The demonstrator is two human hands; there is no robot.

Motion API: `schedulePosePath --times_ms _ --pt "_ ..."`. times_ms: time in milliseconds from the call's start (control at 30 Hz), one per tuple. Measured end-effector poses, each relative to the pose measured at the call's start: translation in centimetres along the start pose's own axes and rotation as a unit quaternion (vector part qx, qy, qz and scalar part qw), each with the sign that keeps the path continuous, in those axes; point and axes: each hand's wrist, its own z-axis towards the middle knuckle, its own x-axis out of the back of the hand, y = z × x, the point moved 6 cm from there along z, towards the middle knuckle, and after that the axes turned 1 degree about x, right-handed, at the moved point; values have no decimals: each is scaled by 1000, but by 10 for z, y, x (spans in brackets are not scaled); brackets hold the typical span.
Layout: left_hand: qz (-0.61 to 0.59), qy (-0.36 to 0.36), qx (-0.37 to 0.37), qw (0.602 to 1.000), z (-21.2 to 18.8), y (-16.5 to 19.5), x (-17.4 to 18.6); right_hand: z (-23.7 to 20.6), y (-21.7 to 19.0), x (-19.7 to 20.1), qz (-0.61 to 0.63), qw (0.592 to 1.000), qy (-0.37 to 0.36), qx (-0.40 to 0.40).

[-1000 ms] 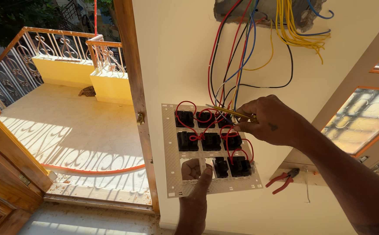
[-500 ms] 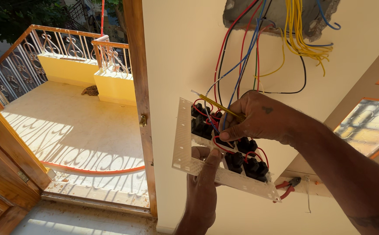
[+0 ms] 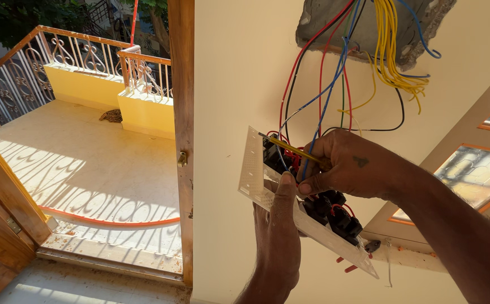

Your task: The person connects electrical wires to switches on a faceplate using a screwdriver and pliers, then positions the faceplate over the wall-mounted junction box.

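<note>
White plastic switch plate with black switch modules is now tilted edge-on, where its back was face-on a second ago; held below the wall box. Left hand grips its lower edge. Right hand is closed on a yellow-handled screwdriver, tip brought onto the modules' wiring.

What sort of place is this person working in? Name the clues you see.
Probably a house under electrical fit-out: a rough wall opening spilling coloured wires, a white switch plate held off the cream wall by the left hand, and a balcony with ornate metal railing.
</note>
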Motion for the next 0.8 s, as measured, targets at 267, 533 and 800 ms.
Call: schedulePosePath --times_ms 267,533,800 --pt "-33 10 1 999 -7 16 -7 -7 -12 0 -39 999 -14 -11" --pt "-43 6 -43 998 -1 21 -8 -5 -14 -3 -60 998 -20 -8" --pt "-68 16 -19 997 -1 27 -15 -3 -7 6 -91 994 -8 -55"
